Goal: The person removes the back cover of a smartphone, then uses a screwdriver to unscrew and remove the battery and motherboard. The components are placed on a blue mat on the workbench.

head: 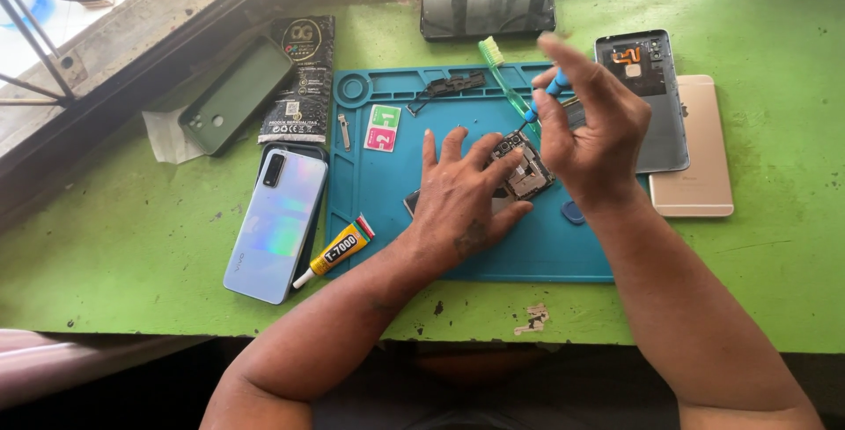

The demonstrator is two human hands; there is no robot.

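Note:
An opened phone [525, 171] with its circuit board showing lies on a blue work mat [387, 210]. My left hand [458, 197] rests flat on it, fingers pinning it down. My right hand [588, 126] hovers just above and right of the phone, pinching a thin blue-handled screwdriver [550, 94] whose tip points down at the board. A green toothbrush [505, 78] lies on the mat behind my right hand.
A pale iridescent phone back [277, 223], a glue tube [337, 250], a dark green case [236, 95] and a black packet [299, 78] lie left. A black phone [487, 8] sits behind; a grey back cover [656, 95] and gold phone [700, 148] lie right. The window frame [132, 34] borders the green table [106, 245].

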